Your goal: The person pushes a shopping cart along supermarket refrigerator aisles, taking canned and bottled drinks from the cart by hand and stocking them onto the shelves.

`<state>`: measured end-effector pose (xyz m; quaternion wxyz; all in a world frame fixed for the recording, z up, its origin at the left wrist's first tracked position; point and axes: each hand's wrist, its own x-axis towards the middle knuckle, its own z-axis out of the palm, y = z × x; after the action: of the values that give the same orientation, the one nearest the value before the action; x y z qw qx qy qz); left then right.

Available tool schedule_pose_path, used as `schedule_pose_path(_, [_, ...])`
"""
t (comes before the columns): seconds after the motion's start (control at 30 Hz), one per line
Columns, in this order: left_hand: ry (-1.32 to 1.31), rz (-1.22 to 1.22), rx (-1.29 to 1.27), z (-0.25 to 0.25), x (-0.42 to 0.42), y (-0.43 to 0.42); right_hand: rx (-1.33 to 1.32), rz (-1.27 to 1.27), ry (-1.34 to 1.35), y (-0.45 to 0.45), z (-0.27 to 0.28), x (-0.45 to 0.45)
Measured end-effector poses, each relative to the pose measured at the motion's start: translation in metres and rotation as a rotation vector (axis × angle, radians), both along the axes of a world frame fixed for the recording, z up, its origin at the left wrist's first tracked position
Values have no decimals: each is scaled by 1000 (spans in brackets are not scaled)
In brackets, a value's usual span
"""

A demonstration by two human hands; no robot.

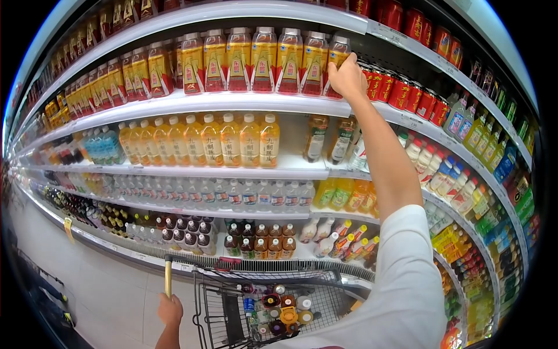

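Note:
My right hand (349,78) is raised to the upper shelf, its fingers closed round the rightmost bottle (339,55) of a row of red bottles with yellow labels. That bottle stands upright beside its neighbour (314,61), and my fingers hide part of its right side. Red cans (385,87) are just right of the hand. Low at the left, my left hand (170,309) is wrapped round the pale handle (168,279) of the shopping cart (203,314). Several bottles and jars (288,314) lie in the cart's wire basket.
Orange bottles (229,139) line the shelf below, with two dark bottles (317,138) to their right. Water bottles (250,195) and small dark-drink bottles (261,241) fill lower shelves. Shelving (465,145) curves round on the right. Someone's legs (43,294) show at the lower left.

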<state>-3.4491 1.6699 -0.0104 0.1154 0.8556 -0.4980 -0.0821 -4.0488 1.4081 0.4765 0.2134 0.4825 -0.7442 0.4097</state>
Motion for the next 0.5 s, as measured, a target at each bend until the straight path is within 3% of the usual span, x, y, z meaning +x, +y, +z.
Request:
schedule_pose_path(0.37, [44,5,7,3,3,0,-249,117,135,20,-48,18])
schedule_pose_path(0.47, [46,0,-1,4,3,0,-376,371,258,62,-110,36])
schedule_pose_path(0.5, [58,-2,-6,10,-1,1,-217,513,-2,89,-142,54])
